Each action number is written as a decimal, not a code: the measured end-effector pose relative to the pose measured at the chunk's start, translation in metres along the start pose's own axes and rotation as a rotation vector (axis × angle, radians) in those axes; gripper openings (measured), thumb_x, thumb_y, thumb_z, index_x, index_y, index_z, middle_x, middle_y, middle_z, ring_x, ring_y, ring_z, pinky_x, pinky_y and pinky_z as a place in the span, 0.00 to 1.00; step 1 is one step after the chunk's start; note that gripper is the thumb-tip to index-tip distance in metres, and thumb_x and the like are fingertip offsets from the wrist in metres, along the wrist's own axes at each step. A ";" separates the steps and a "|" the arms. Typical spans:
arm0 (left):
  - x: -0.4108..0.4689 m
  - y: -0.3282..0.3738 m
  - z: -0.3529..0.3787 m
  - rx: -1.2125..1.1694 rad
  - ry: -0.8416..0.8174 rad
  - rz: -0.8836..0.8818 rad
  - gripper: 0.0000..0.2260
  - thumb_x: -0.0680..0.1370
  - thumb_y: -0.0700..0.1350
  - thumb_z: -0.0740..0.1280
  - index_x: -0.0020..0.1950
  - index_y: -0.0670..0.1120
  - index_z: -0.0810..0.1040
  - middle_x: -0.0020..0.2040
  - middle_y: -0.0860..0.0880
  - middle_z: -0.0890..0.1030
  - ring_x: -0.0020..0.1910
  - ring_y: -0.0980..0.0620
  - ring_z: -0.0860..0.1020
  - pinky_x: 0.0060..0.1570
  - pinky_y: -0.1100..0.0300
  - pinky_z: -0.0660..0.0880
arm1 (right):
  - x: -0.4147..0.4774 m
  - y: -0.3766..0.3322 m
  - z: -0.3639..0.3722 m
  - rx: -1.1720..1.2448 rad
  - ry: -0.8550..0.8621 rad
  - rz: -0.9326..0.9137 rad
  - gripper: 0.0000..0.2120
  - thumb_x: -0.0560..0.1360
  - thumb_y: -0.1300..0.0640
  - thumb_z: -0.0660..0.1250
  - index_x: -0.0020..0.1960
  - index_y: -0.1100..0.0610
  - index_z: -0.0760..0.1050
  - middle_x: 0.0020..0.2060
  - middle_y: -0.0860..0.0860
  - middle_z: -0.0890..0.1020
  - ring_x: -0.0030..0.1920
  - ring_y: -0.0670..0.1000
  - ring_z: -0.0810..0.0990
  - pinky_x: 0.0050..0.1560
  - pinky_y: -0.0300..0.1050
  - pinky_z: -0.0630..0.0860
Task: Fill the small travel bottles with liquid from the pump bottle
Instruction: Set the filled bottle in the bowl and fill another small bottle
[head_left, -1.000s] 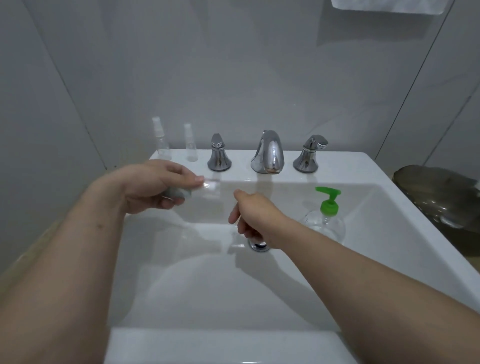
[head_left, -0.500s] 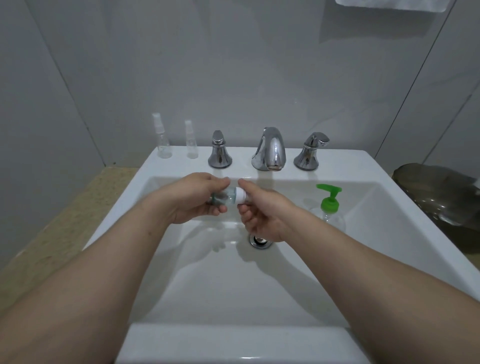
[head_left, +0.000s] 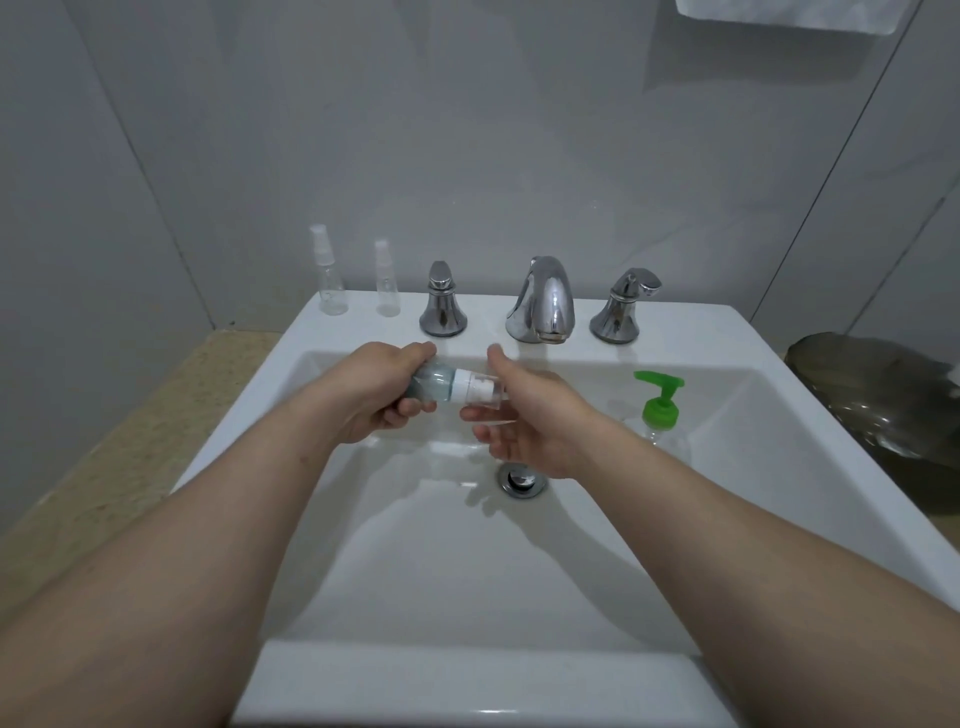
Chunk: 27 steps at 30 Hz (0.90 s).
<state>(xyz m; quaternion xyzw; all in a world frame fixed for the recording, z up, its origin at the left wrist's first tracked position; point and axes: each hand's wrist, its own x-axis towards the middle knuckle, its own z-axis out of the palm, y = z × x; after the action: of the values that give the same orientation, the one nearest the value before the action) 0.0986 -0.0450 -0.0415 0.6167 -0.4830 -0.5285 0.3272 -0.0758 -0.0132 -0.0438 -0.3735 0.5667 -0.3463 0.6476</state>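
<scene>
Clear plastic: a taller travel bottle (head_left: 332, 278) and a shorter travel bottle (head_left: 387, 283) are noted upright on the back ledge of the sink (head_left: 363, 675), left of the tap handle (head_left: 442, 306). Over the basin, a third bottle (head_left: 439, 388) (greenish contents, clear-capped sprayer) is gripped sideways by the left hand (head_left: 382, 387). The right hand (head_left: 527, 413) is held at its cap end, fingers relaxed and spread. The green-topped pump bottle (head_left: 658, 410) is recorded standing inside the basin, right

Green-capped pump bottle (head_left: 660, 415), teal-tinted travel bottle (head_left: 434, 387), white sink (head_left: 467, 686), chrome faucet (head_left: 543, 301)
</scene>
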 end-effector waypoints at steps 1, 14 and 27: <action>0.001 -0.001 -0.001 0.027 0.006 0.007 0.18 0.84 0.53 0.60 0.52 0.38 0.78 0.32 0.42 0.78 0.21 0.53 0.64 0.21 0.64 0.60 | 0.000 0.001 0.001 -0.025 0.005 -0.014 0.14 0.83 0.45 0.65 0.53 0.57 0.79 0.41 0.55 0.84 0.32 0.51 0.79 0.32 0.42 0.72; 0.003 -0.002 -0.004 0.148 0.039 0.021 0.17 0.84 0.52 0.61 0.51 0.39 0.80 0.30 0.43 0.78 0.21 0.52 0.64 0.22 0.65 0.60 | 0.006 0.004 0.003 0.010 -0.018 0.009 0.05 0.82 0.56 0.70 0.54 0.58 0.78 0.47 0.57 0.83 0.36 0.52 0.83 0.31 0.40 0.75; 0.005 -0.010 -0.007 0.494 -0.014 -0.209 0.18 0.84 0.54 0.59 0.51 0.41 0.78 0.30 0.44 0.77 0.21 0.52 0.65 0.22 0.66 0.59 | -0.011 -0.007 -0.001 -1.390 0.115 -0.238 0.07 0.79 0.61 0.65 0.55 0.61 0.79 0.50 0.55 0.81 0.53 0.57 0.82 0.49 0.44 0.80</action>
<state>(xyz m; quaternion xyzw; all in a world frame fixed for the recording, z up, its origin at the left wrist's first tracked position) 0.1075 -0.0471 -0.0511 0.7207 -0.5332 -0.4299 0.1069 -0.0782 -0.0070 -0.0320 -0.7411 0.6451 0.0083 0.1859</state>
